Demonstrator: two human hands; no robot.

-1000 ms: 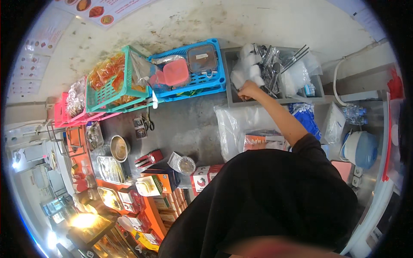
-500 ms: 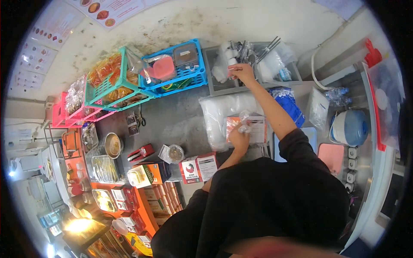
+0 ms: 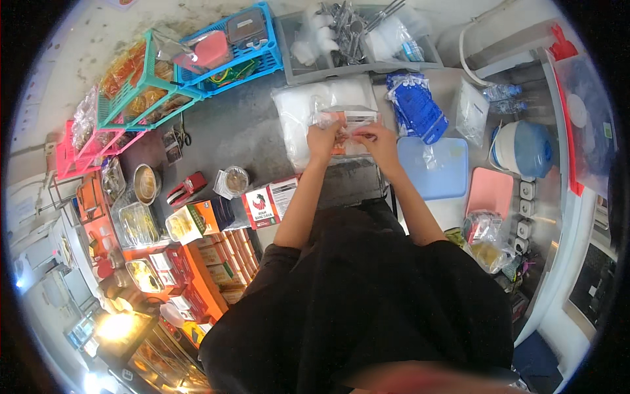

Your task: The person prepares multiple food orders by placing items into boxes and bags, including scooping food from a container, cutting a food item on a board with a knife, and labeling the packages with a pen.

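Note:
My two hands meet close together over a flat orange-and-white printed carton [image 3: 362, 119] on the steel counter. My left hand [image 3: 324, 139] is closed on a clear plastic bag [image 3: 342, 134], which is crumpled and partly hidden by the fingers. Beside it, my right hand [image 3: 378, 142] pinches at the same spot, with a small reddish thing between its fingertips, too small to name. Under and behind the carton lies a stack of clear plastic bags [image 3: 295, 108].
A grey divided bin [image 3: 357, 70] with utensils stands at the back. To the right lie a blue package [image 3: 417, 108], a blue tray [image 3: 433, 167] and a pink board [image 3: 489, 190]. At left are a red-and-white carton [image 3: 270, 200], a lidded cup [image 3: 234, 180] and coloured baskets [image 3: 141, 98].
My right hand has come back from the grey bin to meet my left hand over the carton. The view has shifted, so the bin and baskets appear higher.

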